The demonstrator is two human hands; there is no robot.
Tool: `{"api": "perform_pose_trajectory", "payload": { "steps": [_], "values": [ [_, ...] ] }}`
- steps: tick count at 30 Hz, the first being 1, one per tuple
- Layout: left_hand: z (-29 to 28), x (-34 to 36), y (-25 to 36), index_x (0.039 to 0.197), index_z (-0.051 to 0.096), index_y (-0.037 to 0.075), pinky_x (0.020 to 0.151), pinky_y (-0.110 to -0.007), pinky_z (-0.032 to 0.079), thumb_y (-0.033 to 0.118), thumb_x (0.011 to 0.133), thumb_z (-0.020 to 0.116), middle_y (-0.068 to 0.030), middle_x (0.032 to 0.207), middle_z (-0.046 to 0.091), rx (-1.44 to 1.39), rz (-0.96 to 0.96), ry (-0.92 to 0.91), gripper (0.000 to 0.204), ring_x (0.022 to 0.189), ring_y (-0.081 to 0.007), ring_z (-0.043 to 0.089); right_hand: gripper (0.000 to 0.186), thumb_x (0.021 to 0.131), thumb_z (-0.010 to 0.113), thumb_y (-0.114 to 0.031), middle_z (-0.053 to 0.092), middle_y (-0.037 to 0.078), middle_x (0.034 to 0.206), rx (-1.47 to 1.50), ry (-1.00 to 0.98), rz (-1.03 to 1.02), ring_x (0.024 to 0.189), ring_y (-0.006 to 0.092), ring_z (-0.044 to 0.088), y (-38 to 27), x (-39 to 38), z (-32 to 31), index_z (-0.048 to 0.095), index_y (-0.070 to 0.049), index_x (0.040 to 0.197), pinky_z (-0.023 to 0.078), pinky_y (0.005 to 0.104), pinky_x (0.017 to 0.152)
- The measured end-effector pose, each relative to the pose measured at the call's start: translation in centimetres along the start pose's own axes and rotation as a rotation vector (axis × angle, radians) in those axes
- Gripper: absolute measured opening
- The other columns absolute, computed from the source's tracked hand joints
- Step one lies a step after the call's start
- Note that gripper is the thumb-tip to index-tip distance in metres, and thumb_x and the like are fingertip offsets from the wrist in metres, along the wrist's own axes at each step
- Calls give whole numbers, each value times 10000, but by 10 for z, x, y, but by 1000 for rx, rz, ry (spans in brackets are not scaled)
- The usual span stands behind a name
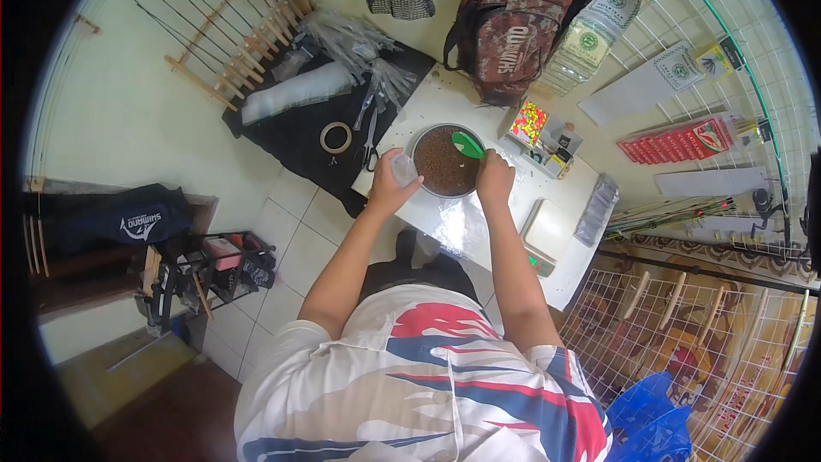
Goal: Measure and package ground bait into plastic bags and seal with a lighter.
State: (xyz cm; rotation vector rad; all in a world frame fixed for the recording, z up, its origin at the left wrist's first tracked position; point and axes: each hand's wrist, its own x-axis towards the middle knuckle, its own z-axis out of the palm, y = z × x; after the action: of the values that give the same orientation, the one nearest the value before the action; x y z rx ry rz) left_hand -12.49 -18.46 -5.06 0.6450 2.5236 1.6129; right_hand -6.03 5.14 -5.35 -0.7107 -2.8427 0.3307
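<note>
A round metal pan (pixel 416 187) full of brown granules (pixel 440 162) rests on the white table in front of me. My left hand (pixel 391 188), at the pan's left rim, has its fingers wrapped around a small clear plastic cup (pixel 403 171). On the other side, my right hand (pixel 494 178) is closed on a green scoop (pixel 467 145), whose blade lies over the granules near the pan's far right. The scoop's handle is mostly hidden in my fist. Whether the cup holds anything is hard to see.
Right of the pan stand a box of bright pellets (pixel 528 124), a tray of small items (pixel 560 142) and a digital scale (pixel 547 231). Scissors (pixel 371 141), a tape roll (pixel 335 137) and plastic bags (pixel 299 92) lie on black cloth at left. A camouflage backpack (pixel 513 34) is behind.
</note>
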Motion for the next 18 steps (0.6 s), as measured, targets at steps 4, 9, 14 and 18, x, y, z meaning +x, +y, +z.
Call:
{"api": "perform_pose_trajectory", "payload": {
  "steps": [4,9,14,18],
  "values": [
    [-8,5,-1,1291,426,21,1028,-436,368,196,711,824,-179,1242,516,58,42,-17,725,1188,-338,476,120,906,548,-162,663,129,876,-13,-64,-3,858,308,642,-11,-1,2,572,-59,963,434,468,753],
    [-20,14,-7,1248,489,60,1005,-435,377,200,699,828,-151,1223,540,112,139,13,660,1157,-333,483,125,912,540,-172,672,146,862,27,-109,11,818,334,655,-19,-6,9,584,-62,951,454,480,730],
    [-29,16,-11,1250,506,69,1000,-433,384,206,688,839,-144,1216,547,152,119,24,668,1160,-328,480,156,917,537,-197,678,168,840,66,-118,7,773,367,662,-20,-10,17,602,-56,933,485,500,702],
    [-30,15,-7,1259,513,71,1003,-420,396,221,684,849,-134,1198,558,87,43,39,683,1174,-323,481,184,911,540,-205,683,185,852,116,-195,77,811,373,668,-22,-12,15,630,-51,955,514,495,737]
  ]
}}
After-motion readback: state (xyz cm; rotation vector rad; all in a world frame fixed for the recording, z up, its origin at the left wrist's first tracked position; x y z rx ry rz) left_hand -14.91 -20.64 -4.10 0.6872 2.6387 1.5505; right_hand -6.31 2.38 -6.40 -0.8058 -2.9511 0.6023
